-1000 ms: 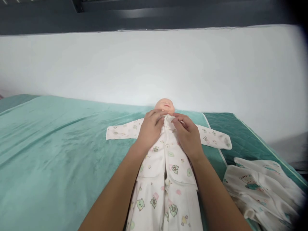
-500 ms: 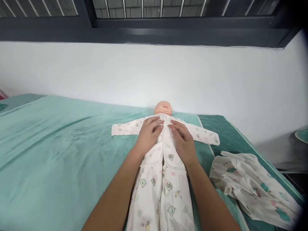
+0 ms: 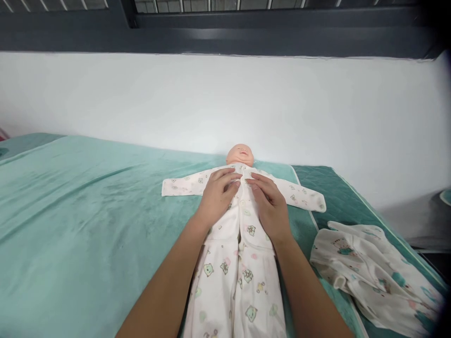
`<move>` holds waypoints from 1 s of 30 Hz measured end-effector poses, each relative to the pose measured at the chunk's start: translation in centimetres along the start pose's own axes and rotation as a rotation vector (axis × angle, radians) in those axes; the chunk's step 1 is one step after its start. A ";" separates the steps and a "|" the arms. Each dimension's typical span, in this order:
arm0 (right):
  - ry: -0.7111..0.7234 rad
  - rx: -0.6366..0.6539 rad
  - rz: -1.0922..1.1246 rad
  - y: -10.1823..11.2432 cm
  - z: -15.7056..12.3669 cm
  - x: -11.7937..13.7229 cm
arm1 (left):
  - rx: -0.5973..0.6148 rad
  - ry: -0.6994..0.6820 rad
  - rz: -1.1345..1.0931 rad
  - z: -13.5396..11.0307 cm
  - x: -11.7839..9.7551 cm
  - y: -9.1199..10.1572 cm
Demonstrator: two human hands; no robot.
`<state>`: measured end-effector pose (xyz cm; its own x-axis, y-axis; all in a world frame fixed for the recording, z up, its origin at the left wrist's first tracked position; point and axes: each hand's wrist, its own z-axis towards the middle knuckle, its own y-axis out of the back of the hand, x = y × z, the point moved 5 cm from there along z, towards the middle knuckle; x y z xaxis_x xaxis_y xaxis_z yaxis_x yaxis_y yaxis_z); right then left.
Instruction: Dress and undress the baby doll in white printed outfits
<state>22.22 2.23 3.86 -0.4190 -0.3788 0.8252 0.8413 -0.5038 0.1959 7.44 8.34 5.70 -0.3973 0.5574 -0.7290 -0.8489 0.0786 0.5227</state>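
A baby doll (image 3: 240, 155) lies on its back, head toward the wall and arms spread sideways. It wears a white printed baby jacket (image 3: 229, 226), whose front edges meet down the middle, and matching trousers (image 3: 259, 293). My left hand (image 3: 220, 193) rests on the jacket's chest on the left of the front opening, fingers stretched out toward the middle. On the other side of the opening, my right hand (image 3: 269, 202) lies on the cloth with its fingers extended and its thumb lower down. Both are open, and they partly cover the chest. The doll's feet are out of frame.
A crumpled white baby garment (image 3: 373, 274) with green prints lies at the right. Underneath everything is a green bedsheet (image 3: 88, 225), with a darker quilted part (image 3: 317, 180) on the right. A white wall (image 3: 158, 103) and a dark bed frame with rails (image 3: 225, 35) stand behind.
The view has tilted down slightly, so the bed frame sits higher in the picture. My hands stay in nearly the same place on the jacket.
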 end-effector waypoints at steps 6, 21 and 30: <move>0.005 0.005 -0.009 0.0 0.0 0.1 | -0.018 0.021 -0.079 -0.1 -0.1 0.1; -0.007 0.014 -0.043 -0.1 0.0 0.1 | 0.004 0.028 -0.124 -0.2 0.3 0.0; -0.011 0.033 -0.039 -0.1 0.0 0.2 | 0.017 -0.003 -0.051 -0.2 0.0 0.1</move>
<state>22.06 2.19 4.03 -0.4483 -0.3503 0.8224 0.8351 -0.4922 0.2456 7.30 8.20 5.63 -0.3523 0.5547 -0.7538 -0.8622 0.1209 0.4919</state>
